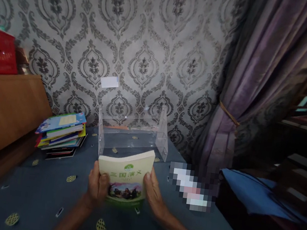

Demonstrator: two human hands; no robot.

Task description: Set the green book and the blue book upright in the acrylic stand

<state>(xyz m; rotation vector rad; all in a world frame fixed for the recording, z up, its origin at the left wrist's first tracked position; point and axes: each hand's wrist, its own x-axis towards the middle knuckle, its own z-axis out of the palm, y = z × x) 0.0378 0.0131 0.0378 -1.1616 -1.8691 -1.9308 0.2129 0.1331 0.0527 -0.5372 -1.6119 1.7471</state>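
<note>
**Both hands grip one book**

Stack of books (pixel 61 133) lies at ten o'clock on the desk (pixel 41 191). Left hand (pixel 98 187) and right hand (pixel 154 194) clasp the cream-covered book (pixel 125 173) by its edges; clear rack (pixel 132 135) stands at twelve, just behind.

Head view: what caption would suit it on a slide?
Both hands, left and right, hold a book before a clear rack on a blue table.

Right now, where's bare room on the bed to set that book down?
Free: blue cover between book stack and left hand; also the clear rack in front. Crowded: far left by the stack, and right by the blurred patch.
</note>
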